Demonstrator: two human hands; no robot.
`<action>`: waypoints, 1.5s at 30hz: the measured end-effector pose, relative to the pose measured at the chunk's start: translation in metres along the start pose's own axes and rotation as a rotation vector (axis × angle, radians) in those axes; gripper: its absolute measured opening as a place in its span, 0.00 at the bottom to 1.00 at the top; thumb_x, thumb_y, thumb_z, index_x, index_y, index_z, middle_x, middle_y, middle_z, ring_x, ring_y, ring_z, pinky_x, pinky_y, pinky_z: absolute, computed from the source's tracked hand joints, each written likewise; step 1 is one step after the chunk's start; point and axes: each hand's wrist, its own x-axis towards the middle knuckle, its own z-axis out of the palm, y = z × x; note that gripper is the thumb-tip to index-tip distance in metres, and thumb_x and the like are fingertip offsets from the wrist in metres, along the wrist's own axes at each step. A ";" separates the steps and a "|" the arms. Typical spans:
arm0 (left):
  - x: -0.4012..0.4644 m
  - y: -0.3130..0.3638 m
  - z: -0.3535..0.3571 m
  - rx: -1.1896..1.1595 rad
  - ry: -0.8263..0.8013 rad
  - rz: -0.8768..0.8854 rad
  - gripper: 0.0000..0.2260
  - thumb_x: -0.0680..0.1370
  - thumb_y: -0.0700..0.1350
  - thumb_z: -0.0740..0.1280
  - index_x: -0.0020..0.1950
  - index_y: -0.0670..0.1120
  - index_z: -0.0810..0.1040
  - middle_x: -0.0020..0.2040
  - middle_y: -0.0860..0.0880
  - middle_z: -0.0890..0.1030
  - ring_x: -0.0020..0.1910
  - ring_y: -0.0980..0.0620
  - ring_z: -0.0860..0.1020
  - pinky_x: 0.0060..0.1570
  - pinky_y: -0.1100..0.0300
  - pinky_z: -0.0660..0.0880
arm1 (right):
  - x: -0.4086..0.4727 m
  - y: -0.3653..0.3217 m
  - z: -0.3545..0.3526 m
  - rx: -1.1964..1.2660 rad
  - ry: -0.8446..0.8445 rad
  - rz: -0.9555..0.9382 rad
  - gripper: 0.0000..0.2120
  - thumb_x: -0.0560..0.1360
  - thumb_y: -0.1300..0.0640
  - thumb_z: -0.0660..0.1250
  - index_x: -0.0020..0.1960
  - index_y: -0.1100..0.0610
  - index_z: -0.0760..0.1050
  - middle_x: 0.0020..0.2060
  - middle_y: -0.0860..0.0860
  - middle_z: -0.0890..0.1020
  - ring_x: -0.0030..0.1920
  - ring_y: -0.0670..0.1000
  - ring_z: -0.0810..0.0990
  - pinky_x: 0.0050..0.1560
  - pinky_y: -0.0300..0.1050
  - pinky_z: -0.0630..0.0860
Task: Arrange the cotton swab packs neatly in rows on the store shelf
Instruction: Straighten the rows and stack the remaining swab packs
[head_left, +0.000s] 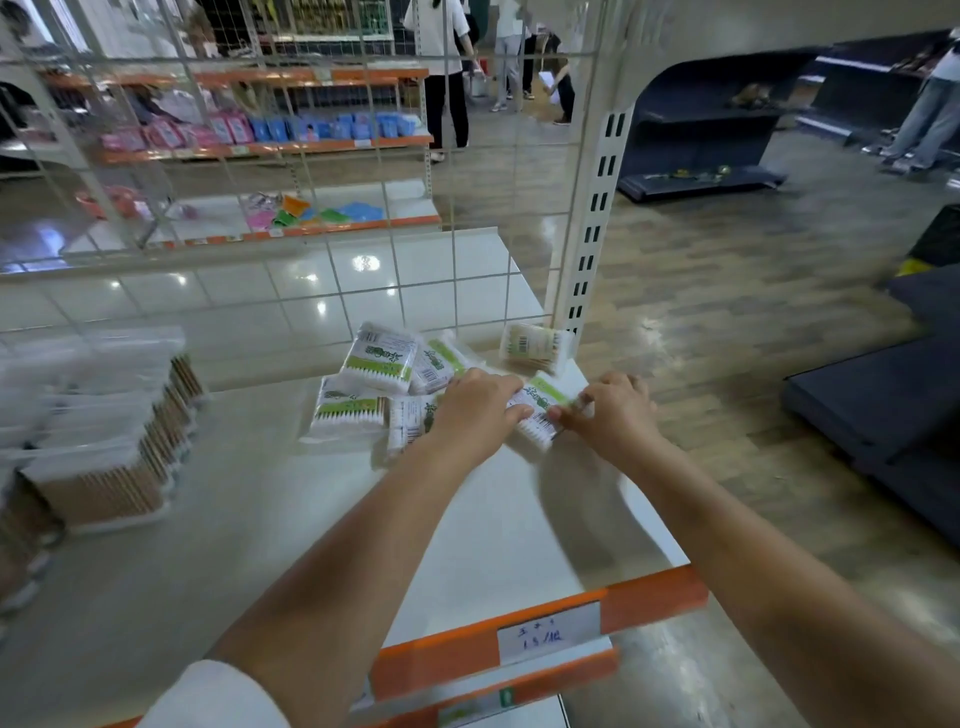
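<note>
sorting through a loose heap of cotton swab packs (382, 387) near the back right corner of the white shelf (260, 509), the person has both hands on one pack (540, 410): left hand (480, 402) curled over its near edge, right hand (610, 408) pinching its far side. looks like the straightening step; next it wants squaring up beside the others, which lie askew and overlapping.
</note>
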 end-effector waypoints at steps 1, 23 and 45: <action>0.000 0.000 0.000 0.005 0.002 0.000 0.18 0.77 0.52 0.63 0.65 0.47 0.73 0.59 0.41 0.75 0.62 0.44 0.68 0.60 0.55 0.62 | 0.000 -0.001 -0.002 -0.002 -0.012 0.002 0.25 0.70 0.36 0.64 0.51 0.58 0.78 0.59 0.54 0.71 0.65 0.58 0.62 0.63 0.51 0.62; -0.052 -0.025 -0.030 -0.653 0.182 -0.161 0.23 0.70 0.46 0.74 0.64 0.48 0.74 0.50 0.54 0.78 0.52 0.56 0.76 0.56 0.62 0.70 | -0.029 -0.034 -0.014 0.760 0.089 -0.265 0.17 0.65 0.64 0.76 0.40 0.47 0.71 0.46 0.52 0.77 0.38 0.56 0.79 0.40 0.49 0.76; -0.074 -0.023 -0.052 -1.103 0.329 -0.208 0.08 0.71 0.34 0.70 0.45 0.47 0.79 0.41 0.46 0.81 0.37 0.53 0.77 0.33 0.65 0.72 | -0.049 -0.068 -0.025 0.762 0.272 -0.426 0.13 0.71 0.63 0.70 0.40 0.51 0.66 0.30 0.48 0.72 0.30 0.50 0.71 0.31 0.33 0.68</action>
